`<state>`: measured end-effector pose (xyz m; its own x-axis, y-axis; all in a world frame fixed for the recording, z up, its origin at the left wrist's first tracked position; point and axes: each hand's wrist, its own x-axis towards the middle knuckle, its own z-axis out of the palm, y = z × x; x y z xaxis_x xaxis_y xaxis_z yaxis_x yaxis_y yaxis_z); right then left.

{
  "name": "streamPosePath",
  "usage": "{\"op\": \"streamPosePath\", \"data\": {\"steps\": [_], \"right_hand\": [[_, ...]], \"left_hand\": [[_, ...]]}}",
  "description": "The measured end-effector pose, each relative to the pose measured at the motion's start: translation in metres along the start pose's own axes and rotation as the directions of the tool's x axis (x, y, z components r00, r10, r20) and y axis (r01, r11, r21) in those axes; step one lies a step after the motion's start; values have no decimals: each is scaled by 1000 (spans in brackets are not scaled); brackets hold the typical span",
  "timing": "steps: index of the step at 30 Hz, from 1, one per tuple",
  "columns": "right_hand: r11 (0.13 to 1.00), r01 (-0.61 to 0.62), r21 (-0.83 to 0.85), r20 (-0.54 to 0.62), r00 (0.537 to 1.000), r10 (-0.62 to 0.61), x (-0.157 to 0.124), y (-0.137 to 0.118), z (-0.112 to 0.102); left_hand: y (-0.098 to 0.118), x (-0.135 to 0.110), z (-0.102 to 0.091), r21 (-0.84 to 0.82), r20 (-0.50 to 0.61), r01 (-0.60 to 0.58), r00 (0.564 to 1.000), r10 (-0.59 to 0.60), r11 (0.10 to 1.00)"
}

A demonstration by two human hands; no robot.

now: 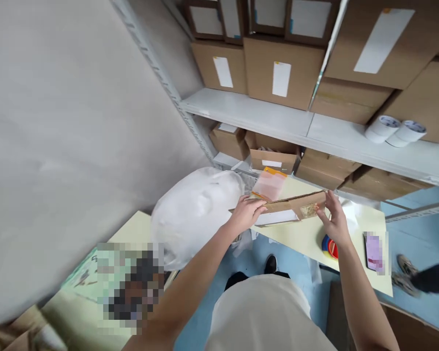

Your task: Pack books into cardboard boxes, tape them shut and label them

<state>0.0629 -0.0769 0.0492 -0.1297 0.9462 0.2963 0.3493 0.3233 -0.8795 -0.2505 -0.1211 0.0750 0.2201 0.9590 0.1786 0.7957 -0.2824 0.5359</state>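
Between my two hands is a flat cardboard box (283,207), held up above the pale yellow table (354,273). It has a white label on the side facing me and a torn-looking patch near its right end. My left hand (248,212) grips the left end, fingers on the top edge and thumb on the near side. On the right end, my right hand (333,218) pinches the box with the thumb low on its face. A roll of tape (329,247), red and blue, sits just below my right hand. Behind the box lies a pink sheet with orange edges (270,183).
A large white bag (197,214) bulges to the left. A phone (375,252) lies at the table's right. Shelves (249,105) carry several cardboard boxes (283,70) and white tape rolls (384,127). Another person's leg (433,278) is at the right; a second table (76,312) is lower left.
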Motion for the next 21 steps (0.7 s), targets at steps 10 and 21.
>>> {"op": "streamPosePath", "data": {"steps": [10, 21], "right_hand": [[944, -256, 209, -255, 917, 306, -26, 51, 7], [872, -402, 281, -255, 844, 471, -48, 78, 12]], "left_hand": [[-3, 65, 44, 34, 73, -134, 989, 131, 990], [-97, 88, 73, -506, 92, 484, 853, -514, 714]]}}
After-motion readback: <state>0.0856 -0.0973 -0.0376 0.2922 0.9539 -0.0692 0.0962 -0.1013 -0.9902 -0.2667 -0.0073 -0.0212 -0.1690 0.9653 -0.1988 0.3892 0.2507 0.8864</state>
